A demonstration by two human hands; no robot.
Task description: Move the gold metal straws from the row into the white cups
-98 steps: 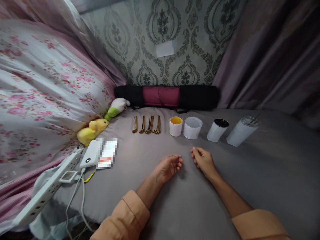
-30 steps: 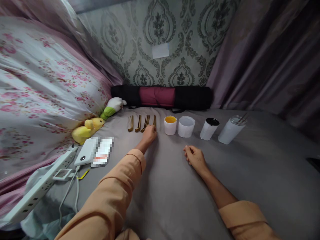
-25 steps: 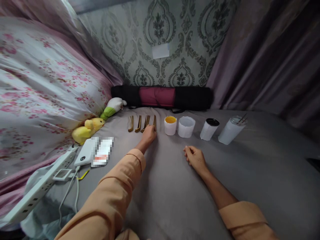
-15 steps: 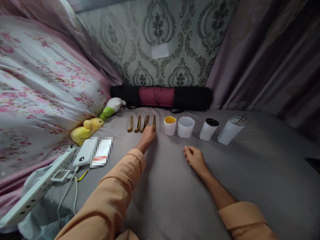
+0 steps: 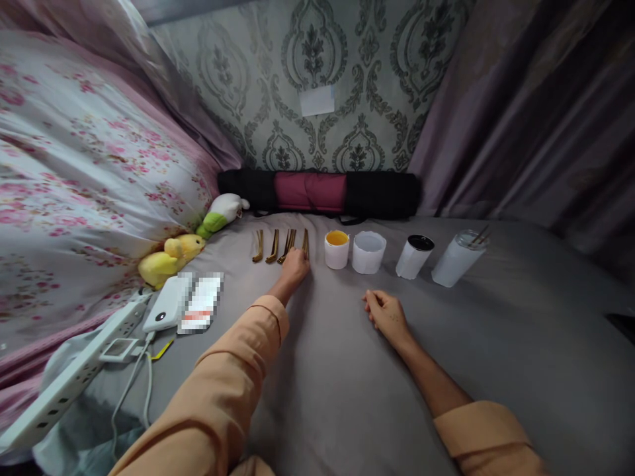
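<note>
Wears peach sleeves (image 5: 238,357), reaching in from bottom edge over gray sheet (image 5: 342,377). At near L, see power strip (image 5: 72,385) w/ wht adapter (image 5: 119,350), wht cables (image 5: 149,378) & yel tag (image 5: 163,350) close by. Has R hand (image 5: 385,312) low at ctr-R, back of hand up, w/ fingers curled in & thumb alongside index; can't tell abt. contact of tips w/ palm. Farther L, see wht device (image 5: 166,301) plugged to a cable, just beside pixelated packet (image 5: 202,304). Extends L hand (image 5: 296,264) fwd to lower end of rightmost bundle (image 5: 305,241) of gold bent rods, w/ fingers bunched tog. & pointing away; can't tell pinch from mere touch, due to tips hidden behind back of hand. Just L of that, see next bundle (image 5: 291,242), partly hidden by same hand, then third bundle (image 5: 274,244) & leftmost bundle (image 5: 258,246), all in one row on sheet. To R of rods, in line: yel-lined cup (image 5: 337,256), wider wht cup (image 5: 367,258) (nearest to R hand, but apart), blk-lined cup (image 5: 413,260), & wrapped jar (image 5: 455,263) w/ thin sticks (image 5: 480,236) poking out. At L, see yel plush (image 5: 163,264) & wht-green plush (image 5: 221,215) by floral curtain (image 5: 64,165). At back: blk-maroon roll (image 5: 310,192) against patterned wall (image 5: 238,79) w/ wht paper (image 5: 317,102) on it.
</note>
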